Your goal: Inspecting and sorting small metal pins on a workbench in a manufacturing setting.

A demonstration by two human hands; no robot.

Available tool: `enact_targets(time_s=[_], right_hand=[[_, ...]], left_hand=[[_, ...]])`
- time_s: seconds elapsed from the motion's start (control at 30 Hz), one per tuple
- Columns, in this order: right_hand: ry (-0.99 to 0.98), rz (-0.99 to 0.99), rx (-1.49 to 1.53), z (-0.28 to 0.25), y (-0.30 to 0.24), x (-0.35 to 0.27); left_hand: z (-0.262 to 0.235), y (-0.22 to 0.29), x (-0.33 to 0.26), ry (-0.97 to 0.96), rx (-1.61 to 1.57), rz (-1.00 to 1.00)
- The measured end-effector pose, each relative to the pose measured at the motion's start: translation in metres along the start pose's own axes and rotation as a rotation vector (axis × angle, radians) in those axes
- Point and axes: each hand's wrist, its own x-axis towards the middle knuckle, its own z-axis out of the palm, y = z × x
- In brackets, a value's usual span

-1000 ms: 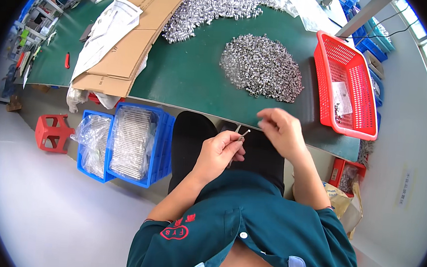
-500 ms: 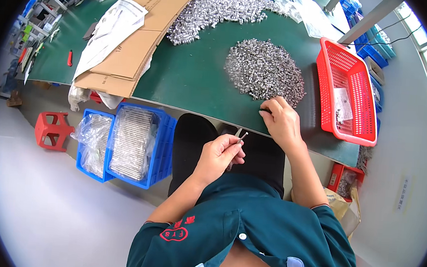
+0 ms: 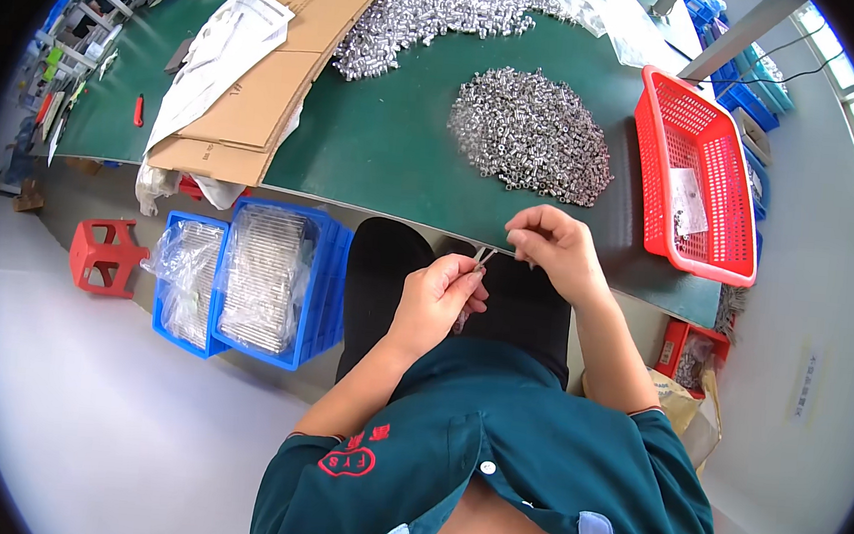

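In my left hand (image 3: 436,303), closed over my lap, is a thin metal rod (image 3: 485,261) whose tip points up between thumb and forefinger. My right hand (image 3: 560,254) hovers at the table's front edge, just right of that tip, thumb and forefinger pinched together. Whatever lies in that pinch is too small to make out. Beyond it on the green table (image 3: 386,153) lies a heap of small metal ring-like parts (image 3: 533,135). Farther back spreads a second heap of shiny metal parts (image 3: 437,17).
A red perforated basket (image 3: 665,200) with a small plastic bag (image 3: 688,202) stands right. Flattened cardboard (image 3: 249,102) and white paper (image 3: 218,60) lie left. Below are blue crates (image 3: 320,294) of metal rods in plastic, a red stool (image 3: 107,254) and a red bin (image 3: 676,347).
My right hand has drawn back from the near edge of the ring heap toward the rod. My left hand has stayed almost in place, still holding the rod.
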Motion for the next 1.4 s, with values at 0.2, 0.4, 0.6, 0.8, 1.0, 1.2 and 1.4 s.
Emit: enact_targets(time_s=[0.2,0.4,0.6,0.8,1.0,1.2,1.4], right_hand=[[-0.129,0.018,0.059,0.006,-0.006,-0.012],[-0.102,-0.209,-0.238,0.008,-0.014,-0.019],[-0.163,-0.195,-0.315,0.011,-0.026,-0.024],[-0.112,-0.132,-0.225,0.003,-0.01,-0.013],[0.256,-0.527,-0.82,0.002,0.005,0.022],[0.288,-0.607,-0.943,0.002,0.013,0.029],[0.266,-0.578,-0.933,-0.008,0.014,0.018]], left_hand=[[0.004,0.006,-0.002,0.0,0.057,0.003],[0.004,0.005,-0.005,-0.012,0.17,-0.005],[0.006,0.009,-0.007,-0.014,-0.009,0.007],[0.0,0.005,-0.006,0.01,-0.069,0.004],[-0.002,0.003,-0.007,0.059,-0.081,0.009],[-0.003,0.002,-0.008,0.072,-0.086,0.007],[-0.002,0.001,-0.007,0.066,-0.081,-0.001]])
